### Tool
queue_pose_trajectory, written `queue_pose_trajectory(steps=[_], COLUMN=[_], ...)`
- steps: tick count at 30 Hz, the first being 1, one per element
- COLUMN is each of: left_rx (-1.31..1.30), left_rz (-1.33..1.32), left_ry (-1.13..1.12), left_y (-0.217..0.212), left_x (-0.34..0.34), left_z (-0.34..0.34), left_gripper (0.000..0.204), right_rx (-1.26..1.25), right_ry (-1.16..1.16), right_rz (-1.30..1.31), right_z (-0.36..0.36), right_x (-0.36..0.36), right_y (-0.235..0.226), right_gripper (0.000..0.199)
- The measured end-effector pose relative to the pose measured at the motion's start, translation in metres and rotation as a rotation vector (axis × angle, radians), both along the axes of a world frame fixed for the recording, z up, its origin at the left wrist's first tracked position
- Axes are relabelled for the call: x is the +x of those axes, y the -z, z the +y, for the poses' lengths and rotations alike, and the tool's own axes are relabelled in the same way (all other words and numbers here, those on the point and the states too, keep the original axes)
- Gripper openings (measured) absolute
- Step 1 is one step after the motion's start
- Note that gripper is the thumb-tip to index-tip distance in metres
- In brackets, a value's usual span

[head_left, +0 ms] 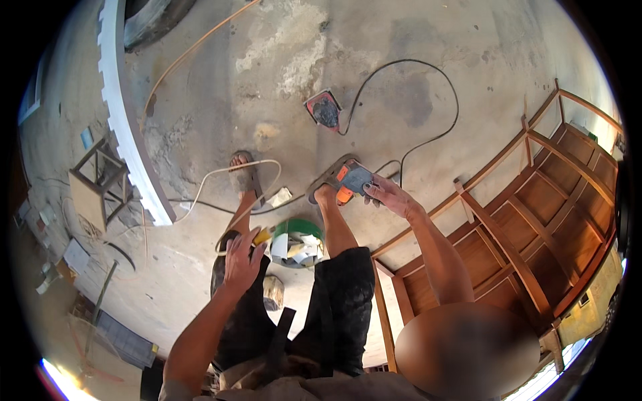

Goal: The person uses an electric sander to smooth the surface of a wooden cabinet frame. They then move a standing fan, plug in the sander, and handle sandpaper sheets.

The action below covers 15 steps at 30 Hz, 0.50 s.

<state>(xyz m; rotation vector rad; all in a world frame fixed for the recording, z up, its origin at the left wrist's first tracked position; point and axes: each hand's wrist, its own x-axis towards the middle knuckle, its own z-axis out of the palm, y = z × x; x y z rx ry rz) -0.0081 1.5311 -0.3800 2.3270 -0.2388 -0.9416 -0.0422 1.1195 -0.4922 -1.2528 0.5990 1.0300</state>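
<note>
My right hand [389, 194] is closed around an orange and dark grey hand-held power tool [354, 180], held above my right foot. Its exact kind does not show clearly. Over my left knee, my left hand [241, 262] is closed on a yellow cord end [261, 237], which shows past the fingertips. A cream cord [235, 166] loops from that hand over my left foot. Between my legs stands a green round bin [297, 226] with white and yellowish scraps in it. On the floor ahead lies a red sander [324, 109] with a black cord [453, 110].
A brown wooden frame with panels [521, 220] fills the right side. At the left are a long white notched board [127, 127] and a small wooden stool [90, 194]. An orange hose [184, 57] crosses the floor. A blurred round shape [468, 347] covers the lower right.
</note>
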Motion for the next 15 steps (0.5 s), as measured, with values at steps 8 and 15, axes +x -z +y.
queue_pose_trajectory(steps=[8, 15], left_rx=[-0.204, -0.23], left_rz=[0.205, 0.104], left_ry=[-0.081, -0.022], left_y=[0.006, -0.004], left_x=[0.031, 0.046], left_z=[-0.075, -0.072], left_gripper=[0.036, 0.034], right_rx=[0.054, 0.078], right_ry=[-0.256, -0.474], right_rz=[0.022, -0.026], right_z=[0.017, 0.032], right_x=[0.031, 0.068], right_y=[-0.062, -0.071], right_gripper=[0.045, 0.037])
